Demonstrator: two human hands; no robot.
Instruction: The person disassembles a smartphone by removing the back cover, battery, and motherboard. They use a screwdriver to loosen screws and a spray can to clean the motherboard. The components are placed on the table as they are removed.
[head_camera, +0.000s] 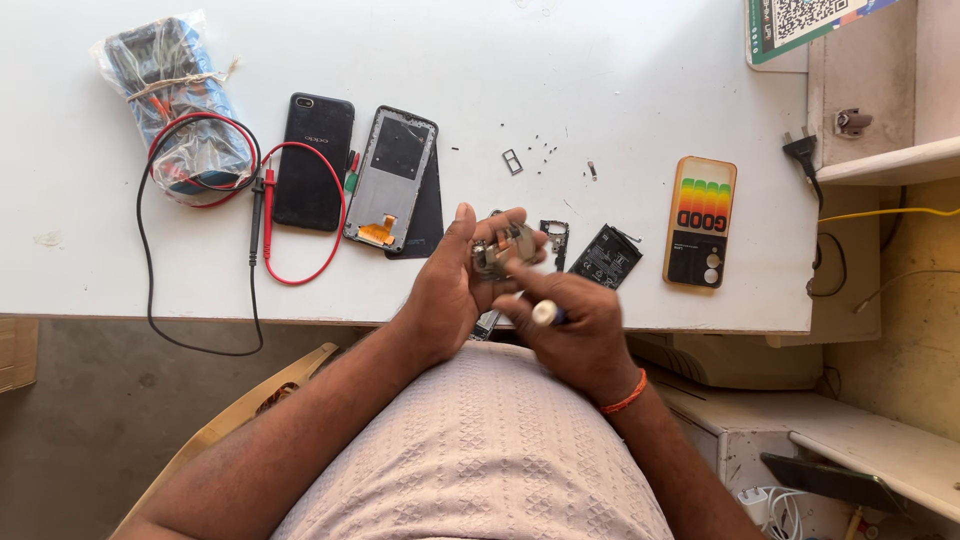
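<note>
Nearest the cam, bottom centre of frame: person's torso in a pale textured shirt, both forearms running up to the hands just above it. Right hand (575, 325), w/ an orange thread at the wrist, has its fingers closed around a small screwdriver (545, 313) w/ a white cap end; tip points up-left toward the other hand. Left hand (455, 285) holds a small metal phone part (500, 252), fingers curled round it, thumb up. Both hands sit at the near edge of the white worktop (600, 80), centre of frame, touching each other.

Just right of the hands on the worktop: a small black frame piece (554, 236), then a black phone battery (606, 256), tilted. Further right, a phone case (701, 222) w/ rainbow stripes, lying flat. Left of the hands: an opened phone chassis (392, 178) w/ an orange flex, beside a dark phone (313, 160) lying back up. Red and black probe leads (262, 215) loop round it and reach a multimeter in a plastic bag (170, 100), upper left. Tiny screws (545, 150) and a SIM tray (512, 161) are scattered upper centre. Black plug (800, 150) at the right edge.
</note>
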